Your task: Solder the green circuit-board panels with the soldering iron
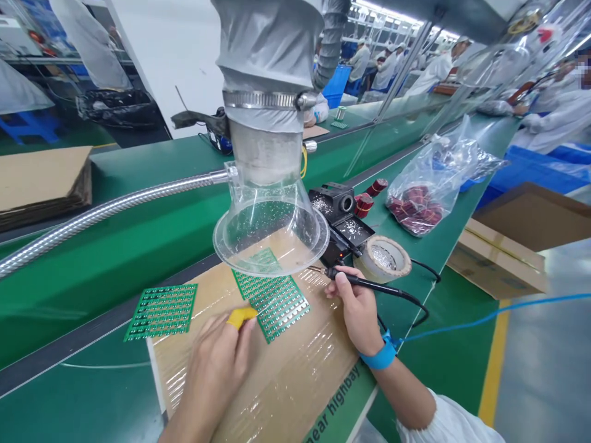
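Observation:
A yellow finger cot (242,316) covers a fingertip of my left hand (217,354), which is closed in a pinch at the left edge of a green circuit board panel (279,307). From the pinch a thin, faint strand of solder wire (265,312) reaches over the panel. My right hand (360,307) grips a black soldering iron (355,280), its metal tip pointing left, above the panel's right side. A blue wrist strap (382,355) circles my right wrist. Part of another panel (258,264) shows through the clear fume hood (272,237). A further panel (161,311) lies at left.
Film-wrapped cardboard (305,369) lies under the boards. Behind the iron stand a black soldering iron holder (339,212) and a tape roll (385,258). Bundled red wires (364,205) and a plastic bag (420,197) are farther right. A metal flexible arm (115,209) crosses at left. Co-workers sit beyond.

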`<state>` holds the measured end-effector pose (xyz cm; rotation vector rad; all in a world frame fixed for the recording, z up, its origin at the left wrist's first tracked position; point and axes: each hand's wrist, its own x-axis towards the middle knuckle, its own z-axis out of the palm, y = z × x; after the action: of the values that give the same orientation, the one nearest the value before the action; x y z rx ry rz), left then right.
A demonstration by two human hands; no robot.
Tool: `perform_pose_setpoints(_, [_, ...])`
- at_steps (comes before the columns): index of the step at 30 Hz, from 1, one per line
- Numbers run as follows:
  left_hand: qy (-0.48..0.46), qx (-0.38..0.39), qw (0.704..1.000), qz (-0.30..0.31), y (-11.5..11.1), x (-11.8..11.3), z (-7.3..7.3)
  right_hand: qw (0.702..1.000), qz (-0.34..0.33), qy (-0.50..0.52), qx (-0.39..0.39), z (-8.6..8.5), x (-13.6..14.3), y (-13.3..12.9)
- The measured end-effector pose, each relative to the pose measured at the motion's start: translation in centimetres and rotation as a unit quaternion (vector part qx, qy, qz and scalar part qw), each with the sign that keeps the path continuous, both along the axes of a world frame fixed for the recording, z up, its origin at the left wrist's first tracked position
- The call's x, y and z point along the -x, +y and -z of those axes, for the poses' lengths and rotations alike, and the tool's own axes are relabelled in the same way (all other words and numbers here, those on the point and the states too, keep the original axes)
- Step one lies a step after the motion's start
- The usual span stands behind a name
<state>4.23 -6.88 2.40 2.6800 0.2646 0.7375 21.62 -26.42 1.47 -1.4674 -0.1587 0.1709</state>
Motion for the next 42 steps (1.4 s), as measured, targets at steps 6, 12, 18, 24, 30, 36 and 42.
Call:
perform_pose_setpoints(6, [-0.007, 0.014, 1.000, 0.004, 0.0, 1.2, 1.5, 0.999, -0.003, -0.026, 0.033, 0.0, 0.1, 0.5])
perform_pose_setpoints(12, [-0.014, 0.047, 0.998, 0.031, 0.3, 0.3, 1.9, 0.997, 0.017, -0.053, 0.053, 0.2, 0.0, 0.7])
perform_pose_setpoints(18, [-0.014, 0.049, 0.998, 0.025, 0.3, 0.8, 1.9, 0.992, 0.010, -0.086, 0.087, 0.5, -0.1, 0.7])
perform_pose_setpoints(24, [-0.004, 0.054, 0.998, 0.025, 0.2, 0.7, 1.8, 0.991, -0.001, -0.066, 0.113, 0.3, 0.0, 1.0])
perform_pose_setpoints(30, [-0.011, 0.034, 0.999, 0.026, 0.1, 0.4, 1.9, 0.992, -0.002, -0.061, 0.108, 0.3, 0.0, 1.0])
perform_pose_setpoints(36, [-0.027, 0.045, 0.998, 0.028, 0.0, 0.3, 1.9, 0.995, 0.006, -0.062, 0.079, 0.3, 0.1, 0.9])
perform_pose_setpoints(42, [-0.022, 0.038, 0.999, 0.028, 0.2, 0.5, 2.0, 0.993, -0.004, -0.063, 0.098, 0.3, 0.1, 0.9])
